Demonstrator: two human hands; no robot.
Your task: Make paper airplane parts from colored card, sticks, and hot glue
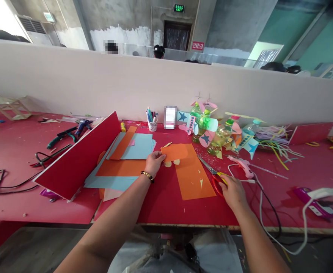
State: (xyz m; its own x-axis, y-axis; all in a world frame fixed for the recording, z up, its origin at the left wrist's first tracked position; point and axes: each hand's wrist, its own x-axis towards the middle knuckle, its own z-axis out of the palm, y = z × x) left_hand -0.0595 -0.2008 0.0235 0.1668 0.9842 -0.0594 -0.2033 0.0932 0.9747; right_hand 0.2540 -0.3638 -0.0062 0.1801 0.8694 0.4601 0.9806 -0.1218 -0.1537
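My left hand (155, 163), with a beaded bracelet at the wrist, pinches the left edge of a small orange paper piece (176, 152). Two small cream paper pieces (176, 162) peek out below it. Under and to the right lies a larger orange paper sheet (193, 182) with pale scraps on it. My right hand (234, 191) is closed on the red and yellow handles of the scissors (210, 168). Their blades point up and left, beside the sheet's right edge and apart from the small piece. Part of the handles is hidden by my fingers.
Blue and orange paper sheets (136, 146) are piled at left against a red board (79, 157). Plastic bottles with paper aeroplane parts (222, 136) stand behind. Near my right hand lie a pink glue gun (243, 165) and white cables (261, 216). A pen cup (152, 124) is at the back.
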